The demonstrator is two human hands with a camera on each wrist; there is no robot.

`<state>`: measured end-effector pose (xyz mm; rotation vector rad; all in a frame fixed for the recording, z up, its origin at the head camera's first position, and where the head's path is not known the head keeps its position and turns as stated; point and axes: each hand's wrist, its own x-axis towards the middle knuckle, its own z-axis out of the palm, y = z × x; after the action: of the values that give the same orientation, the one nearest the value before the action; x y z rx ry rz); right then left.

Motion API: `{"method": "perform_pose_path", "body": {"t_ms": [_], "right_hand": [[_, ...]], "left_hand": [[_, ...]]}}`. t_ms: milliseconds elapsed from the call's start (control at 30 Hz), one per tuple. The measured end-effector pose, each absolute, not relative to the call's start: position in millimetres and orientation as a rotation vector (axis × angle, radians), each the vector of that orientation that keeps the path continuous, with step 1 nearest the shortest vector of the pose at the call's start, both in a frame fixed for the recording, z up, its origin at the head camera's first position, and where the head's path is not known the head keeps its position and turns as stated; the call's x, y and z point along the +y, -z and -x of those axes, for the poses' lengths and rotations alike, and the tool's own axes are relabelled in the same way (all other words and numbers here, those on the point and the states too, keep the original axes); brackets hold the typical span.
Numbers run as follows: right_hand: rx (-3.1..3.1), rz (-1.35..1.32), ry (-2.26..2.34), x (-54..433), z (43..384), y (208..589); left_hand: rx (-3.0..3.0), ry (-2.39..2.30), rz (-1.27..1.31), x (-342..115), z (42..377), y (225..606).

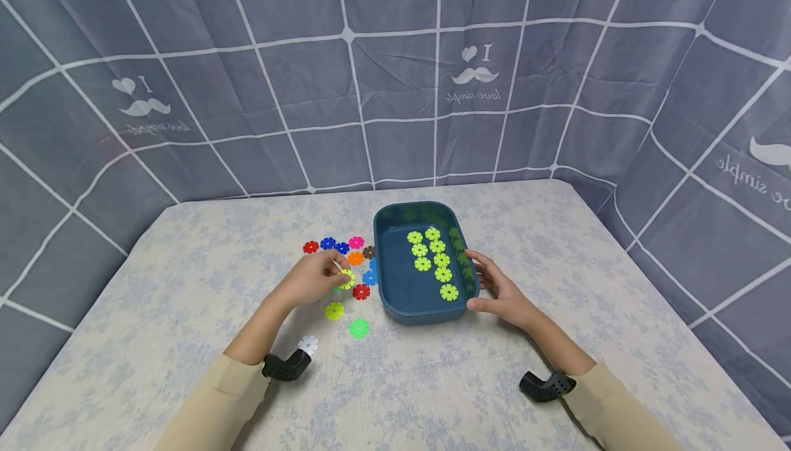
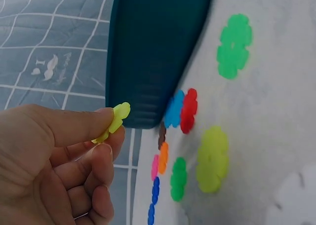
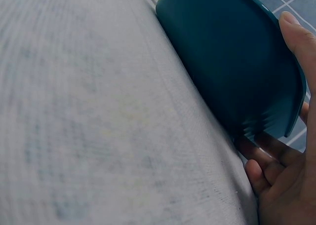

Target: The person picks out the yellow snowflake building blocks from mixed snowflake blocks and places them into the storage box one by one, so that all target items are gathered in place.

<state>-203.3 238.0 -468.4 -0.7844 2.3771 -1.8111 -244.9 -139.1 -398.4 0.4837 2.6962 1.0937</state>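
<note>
Between thumb and fingertip, my left hand (image 1: 313,278) pinches a yellow notched plastic disc (image 2: 117,120), raised over the scattered discs left of a dark teal bin (image 1: 395,279). Several yellow discs (image 1: 441,259) lie flat in that bin, mostly in two rows. My right hand (image 1: 502,294) holds the bin's right side, with its thumb at the rim near the front corner and its fingers against the outer wall. Below my left hand is another yellow disc (image 1: 334,311) on the table, with a green disc (image 1: 359,329) to its right.
Left of the bin lie red (image 1: 361,292), orange (image 1: 355,258), pink (image 1: 356,242), brown (image 1: 369,252), light blue (image 1: 370,277) and dark blue (image 1: 328,243) discs. A white disc (image 1: 308,344) is beside my left wrist. A grey curtain (image 1: 395,80) stands behind the table (image 1: 432,382).
</note>
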Motion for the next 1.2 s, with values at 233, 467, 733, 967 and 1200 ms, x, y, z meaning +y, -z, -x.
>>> {"method": "perform_pose_path", "body": {"t_ms": [233, 467, 733, 967, 1200], "right_hand": [[2.371, 0.783, 1.815, 238, 204, 469], [2.385, 0.773, 1.802, 238, 203, 468], [2.386, 0.778, 1.801, 238, 204, 469], [2.392, 0.771, 1.800, 238, 204, 469], [2.394, 0.767, 1.801, 239, 204, 469]], "left_hand": [[2.683, -1.116, -0.502, -129, 246, 391], [2.678, -1.136, -0.562, -120, 248, 385], [2.671, -1.158, -0.593, -107, 249, 378], [2.648, -1.187, -0.653, -98, 251, 376], [2.625, -1.208, -0.633, -86, 252, 376]]}}
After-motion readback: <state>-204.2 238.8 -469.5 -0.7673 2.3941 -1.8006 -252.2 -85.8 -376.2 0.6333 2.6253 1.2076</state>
